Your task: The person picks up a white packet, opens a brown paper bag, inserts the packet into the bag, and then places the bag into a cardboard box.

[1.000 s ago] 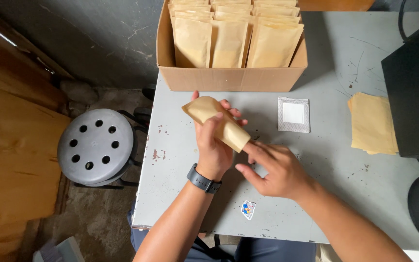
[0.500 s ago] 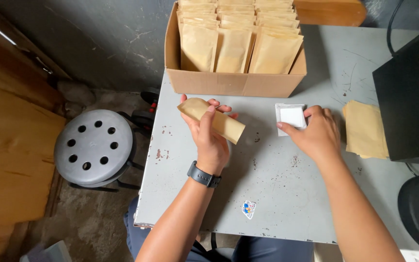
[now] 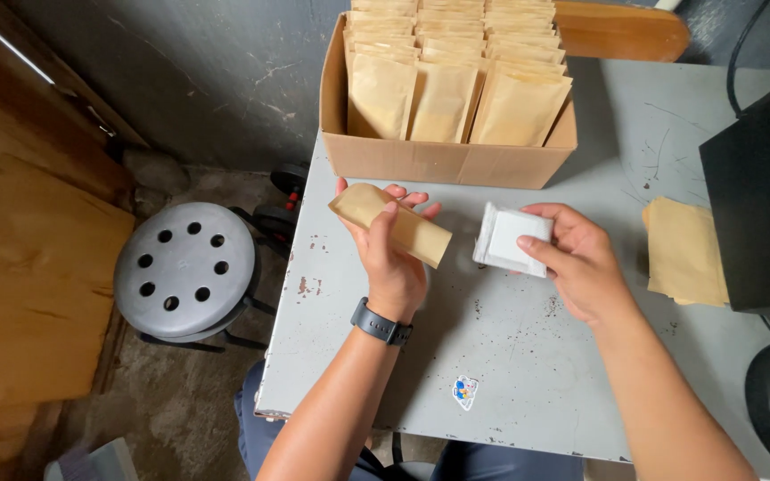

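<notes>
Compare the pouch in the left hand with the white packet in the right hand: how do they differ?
The brown paper pouch is tan and long; the white packet is white and roughly square. The pouch is bowed into a rounded tube in the left hand; the packet looks flat, pinched at one edge by the right hand. The pouch is the larger. Both are held just above the grey table, near the cardboard box.

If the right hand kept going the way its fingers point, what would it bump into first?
Probably the rolled brown pouch in the left hand. The right hand carries a white packet pointing leftward, though heights are unclear.
</notes>
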